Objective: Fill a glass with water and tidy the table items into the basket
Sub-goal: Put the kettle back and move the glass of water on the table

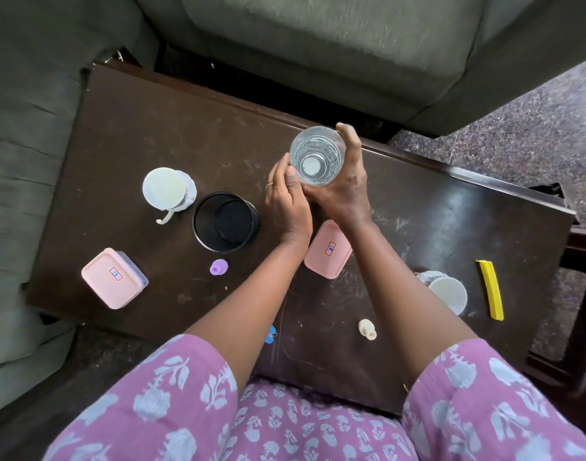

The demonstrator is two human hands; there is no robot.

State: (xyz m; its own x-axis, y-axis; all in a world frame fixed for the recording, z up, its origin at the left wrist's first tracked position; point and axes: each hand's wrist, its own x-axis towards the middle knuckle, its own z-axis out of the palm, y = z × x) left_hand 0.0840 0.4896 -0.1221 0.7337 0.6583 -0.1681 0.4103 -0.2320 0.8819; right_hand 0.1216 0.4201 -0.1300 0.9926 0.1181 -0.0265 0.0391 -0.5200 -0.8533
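A clear glass (pixel 317 155) is held upright over the dark wooden table (pixel 171 134), seen from straight above. My right hand (pixel 344 188) wraps its right side and my left hand (pixel 286 201) presses against its left side. Whether it holds water I cannot tell for sure. A black mesh basket (pixel 225 221) stands empty just left of my left wrist. Two pink lidded boxes lie on the table, one (pixel 113 277) at the front left and one (pixel 328 249) partly under my right forearm.
A white cup (pixel 169 191) stands left of the basket, another white cup (pixel 446 291) at the right. A yellow strip (pixel 491 289), a cream stopper (pixel 367 329), a purple cap (pixel 218 266) and a blue item (pixel 270 334) lie near the front. Grey sofas (pixel 318 44) surround the table.
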